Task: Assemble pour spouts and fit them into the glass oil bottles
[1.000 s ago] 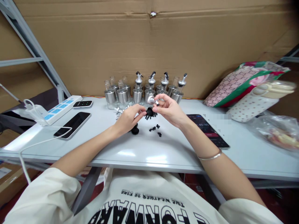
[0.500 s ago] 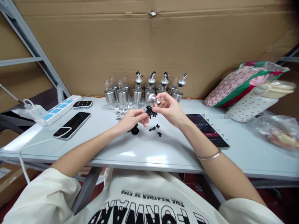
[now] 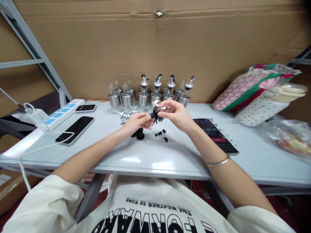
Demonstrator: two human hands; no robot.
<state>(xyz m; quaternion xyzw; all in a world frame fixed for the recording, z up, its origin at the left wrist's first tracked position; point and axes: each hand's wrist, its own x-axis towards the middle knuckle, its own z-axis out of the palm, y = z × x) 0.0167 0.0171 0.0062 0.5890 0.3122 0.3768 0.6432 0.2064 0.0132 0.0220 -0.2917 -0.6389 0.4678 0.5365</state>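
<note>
1. We count two hands at work, both grasping. Our left hand (image 3: 137,123) pinches one black stopper (image 3: 154,114) between thumb and fingertips; our right hand (image 3: 178,114) grips one silver pourer top (image 3: 156,104), just above it. We cannot tell whether these two parts touch.
2. Both held parts are over the middle of the worktop (image 3: 187,155), in front of the bottles.
3. Among the bottles (image 3: 126,99), each banded in steel, we count four with pourers (image 3: 157,82) fitted and at least five bare glass necks; overlap hides the full number.
4. Beside our left hand lie at least two spare stoppers (image 3: 140,135), black and round, and behind it a heap of silver parts (image 3: 124,118), too tangled for us to count.
5. Nearer us, a handful of small black pieces (image 3: 160,133) lies scattered, with more bunched under the hands.
6. To our left we have one dark-screened phone (image 3: 77,130), one small device (image 3: 86,108) and one power strip (image 3: 65,112).
7. To our right are one lit phone (image 3: 217,134), partly behind our wrist, one patterned bag (image 3: 252,87), one spotted flask (image 3: 264,108) leaning beside it, and one clear plastic bag (image 3: 291,139).
8. We see one bangle (image 3: 218,162), on our right forearm.
</note>
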